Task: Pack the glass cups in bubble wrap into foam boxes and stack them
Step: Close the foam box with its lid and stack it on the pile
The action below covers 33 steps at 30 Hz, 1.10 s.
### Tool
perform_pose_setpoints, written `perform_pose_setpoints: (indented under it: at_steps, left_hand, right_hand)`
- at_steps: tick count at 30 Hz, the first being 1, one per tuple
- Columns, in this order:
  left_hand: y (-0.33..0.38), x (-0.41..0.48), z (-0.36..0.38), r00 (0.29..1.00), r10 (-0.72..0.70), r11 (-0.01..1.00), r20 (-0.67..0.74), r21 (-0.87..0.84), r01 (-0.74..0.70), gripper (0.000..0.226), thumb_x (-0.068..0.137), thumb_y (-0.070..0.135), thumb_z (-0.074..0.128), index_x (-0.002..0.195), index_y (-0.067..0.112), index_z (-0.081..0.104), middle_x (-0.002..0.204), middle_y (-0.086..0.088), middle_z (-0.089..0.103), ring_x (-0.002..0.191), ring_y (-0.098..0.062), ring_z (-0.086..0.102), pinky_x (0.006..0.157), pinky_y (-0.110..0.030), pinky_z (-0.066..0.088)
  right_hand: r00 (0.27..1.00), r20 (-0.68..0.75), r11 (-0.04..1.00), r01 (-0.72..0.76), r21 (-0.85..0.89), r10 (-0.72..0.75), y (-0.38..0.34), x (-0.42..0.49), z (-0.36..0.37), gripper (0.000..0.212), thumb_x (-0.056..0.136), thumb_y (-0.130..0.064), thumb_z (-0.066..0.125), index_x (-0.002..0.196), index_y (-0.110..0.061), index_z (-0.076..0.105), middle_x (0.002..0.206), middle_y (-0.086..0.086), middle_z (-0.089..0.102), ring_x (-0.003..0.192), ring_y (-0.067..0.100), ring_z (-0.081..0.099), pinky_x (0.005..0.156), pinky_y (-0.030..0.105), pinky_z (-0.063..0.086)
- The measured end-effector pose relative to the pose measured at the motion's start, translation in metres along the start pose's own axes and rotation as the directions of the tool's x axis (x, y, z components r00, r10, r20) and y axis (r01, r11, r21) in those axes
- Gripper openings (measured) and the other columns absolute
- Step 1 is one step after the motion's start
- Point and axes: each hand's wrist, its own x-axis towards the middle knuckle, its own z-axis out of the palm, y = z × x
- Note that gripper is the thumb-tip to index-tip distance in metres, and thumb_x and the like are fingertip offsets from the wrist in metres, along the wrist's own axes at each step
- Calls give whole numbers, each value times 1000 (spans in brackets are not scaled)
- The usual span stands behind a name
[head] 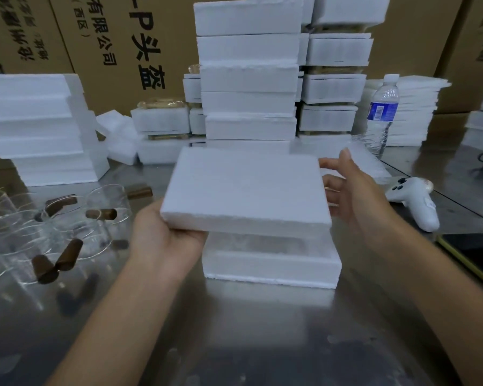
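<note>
Flat white foam lid (246, 188) hovering over open white foam box (271, 268).
Left hand (162, 240) is gripping its near-left corner; right hand (354, 196), fingers wide, beside right edge.

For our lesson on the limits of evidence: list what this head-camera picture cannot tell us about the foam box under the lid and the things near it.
1. Inside of the foam box: in the head view the foam lid held above it covers the opening, so its contents cannot be told.
2. Left hand: the fingers of its grip are hidden beneath the lid.
3. Water bottle: the label print is too blurred to read.
4. Dark flat object: cut off by the right edge.
</note>
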Motion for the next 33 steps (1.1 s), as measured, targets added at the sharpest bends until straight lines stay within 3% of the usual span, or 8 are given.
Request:
perform_pose_setpoints:
  at_steps: [6,12,15,18,21,25,28,33]
  left_hand:
    - [-10,-4,1,976,214,901,-43,394,-181,30,97,15,42,119,9,62,117,-12,65,103,-27,58,96,-41,43]
    - [-19,-6,-2,944,319,745,84,593,-305,18,87,38,58,73,28,62,76,8,62,81,-15,56,74,-33,41]
    - [-20,-4,-8,946,301,720,124,621,-310,12,82,33,63,71,31,65,74,14,66,75,-6,60,73,-29,44]
    - [-21,3,-13,960,273,731,57,637,-246,10,87,25,62,77,26,63,69,15,68,73,-6,62,72,-29,46]
    - [-21,7,-16,983,180,791,-30,599,-126,5,87,26,63,87,21,65,80,5,72,82,-17,64,74,-31,50]
    - [-21,8,-16,998,58,822,-39,569,-25,30,90,29,58,115,14,64,111,-7,70,104,-26,65,95,-41,49]
    - [-22,6,-14,1000,-18,829,-3,558,17,33,92,34,54,118,16,64,109,-4,72,98,-21,68,84,-34,53]
    - [-20,10,-17,999,-36,778,14,627,19,32,92,34,51,114,14,64,104,-4,73,95,-24,66,85,-36,50]
  right_hand:
    - [995,99,998,2,-70,5,6,-2,-9,16,73,-45,60,65,-32,67,63,-9,57,55,9,52,51,19,42]
    - [986,119,989,-107,-103,119,14,2,-22,25,69,-36,62,90,-21,61,89,3,66,88,24,60,84,41,40]
    - [980,126,981,-137,-138,154,13,3,-26,36,71,-37,66,100,-16,60,93,3,69,90,23,64,86,41,44]
    - [980,108,973,-145,-179,166,14,2,-26,14,83,-35,65,77,-23,60,74,-7,68,73,13,63,73,32,46]
    - [979,90,961,-159,-225,183,15,1,-22,28,81,-40,63,60,-26,53,58,-9,54,57,10,47,57,26,36]
    - [979,77,949,-162,-271,189,13,-1,-24,25,76,-47,66,64,-27,57,70,-4,58,70,15,51,68,31,39]
    - [977,69,948,-176,-264,201,13,-2,-26,23,71,-50,70,72,-29,63,80,-3,63,79,17,56,77,34,41]
    - [962,58,946,-252,-202,268,15,-3,-25,18,63,-48,70,54,-33,66,54,-13,56,54,7,51,63,30,35]
